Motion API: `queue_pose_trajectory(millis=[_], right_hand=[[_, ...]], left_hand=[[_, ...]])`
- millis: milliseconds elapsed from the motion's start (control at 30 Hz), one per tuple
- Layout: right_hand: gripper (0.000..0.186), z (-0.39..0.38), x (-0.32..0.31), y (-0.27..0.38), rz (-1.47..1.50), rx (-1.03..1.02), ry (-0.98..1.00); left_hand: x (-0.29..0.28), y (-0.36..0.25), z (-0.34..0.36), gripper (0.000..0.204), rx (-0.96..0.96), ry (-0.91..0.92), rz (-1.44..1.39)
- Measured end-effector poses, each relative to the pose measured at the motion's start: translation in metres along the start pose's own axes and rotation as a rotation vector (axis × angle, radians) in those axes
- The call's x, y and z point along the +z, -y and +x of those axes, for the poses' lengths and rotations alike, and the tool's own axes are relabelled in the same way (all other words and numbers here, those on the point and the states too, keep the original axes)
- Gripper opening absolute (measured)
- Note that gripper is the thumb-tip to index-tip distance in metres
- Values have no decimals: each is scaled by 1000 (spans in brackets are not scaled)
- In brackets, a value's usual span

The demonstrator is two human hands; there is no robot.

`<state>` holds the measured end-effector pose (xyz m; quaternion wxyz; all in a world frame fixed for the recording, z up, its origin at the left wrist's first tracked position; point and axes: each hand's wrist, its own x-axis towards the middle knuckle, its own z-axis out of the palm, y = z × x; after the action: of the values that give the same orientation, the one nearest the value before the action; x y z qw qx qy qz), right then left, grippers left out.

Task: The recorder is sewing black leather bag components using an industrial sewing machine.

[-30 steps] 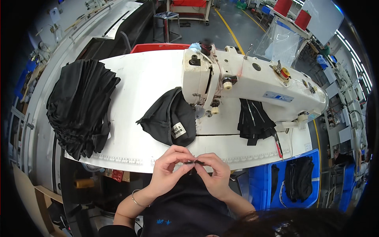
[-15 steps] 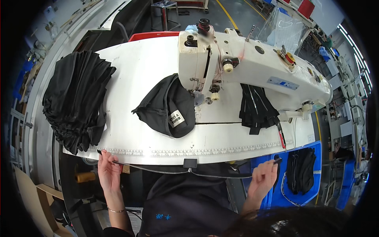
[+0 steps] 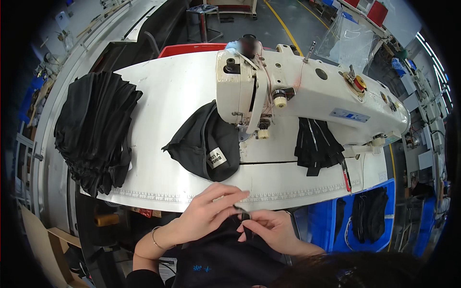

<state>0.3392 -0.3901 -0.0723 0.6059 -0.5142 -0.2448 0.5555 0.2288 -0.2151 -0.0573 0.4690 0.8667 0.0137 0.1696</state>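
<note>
In front of my body, at the table's near edge, both hands have come together over a narrow black strip (image 3: pixel 247 231). My right hand (image 3: pixel 274 231) pinches it between thumb and fingers, and part of it hangs below. My left hand (image 3: pixel 211 211) reaches in from the left, fingertips closed at the strip's upper end; my fingers hide much of it. Just beyond my hands, a black fabric piece (image 3: pixel 197 146) with a white label (image 3: pixel 216 158) lies by the needle area of a white sewing machine (image 3: pixel 307 91).
A tall stack of black fabric pieces (image 3: pixel 98 129) covers the table's left end. Right of the needle lie black strips (image 3: pixel 314 144) beside a red-handled tool (image 3: pixel 345 176). A ruler scale (image 3: pixel 278 196) runs along the near edge. A blue bin (image 3: pixel 326 221) with black pieces sits at right.
My hands were far apart, stretching the strip along the table edge. They have moved inward and now meet at the middle, with the strip gathered between them.
</note>
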Motion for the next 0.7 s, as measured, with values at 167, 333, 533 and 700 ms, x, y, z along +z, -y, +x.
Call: queue_pose_trajectory(millis=[167, 333, 533, 700], right_hand=[[27, 28, -20, -10, -141, -135, -84], [44, 69, -46, 5, -1061, -735, 25], [41, 130, -81, 9, -1779, -1060, -147], [27, 143, -76, 9, -1840, -721, 77]], left_hand=[[21, 37, 22, 48, 154, 88, 1037], [-5, 52, 34, 41, 125, 191, 1263], [-50, 60, 77, 21, -194, -2, 316], [-28, 72, 79, 21, -211, 166, 684]])
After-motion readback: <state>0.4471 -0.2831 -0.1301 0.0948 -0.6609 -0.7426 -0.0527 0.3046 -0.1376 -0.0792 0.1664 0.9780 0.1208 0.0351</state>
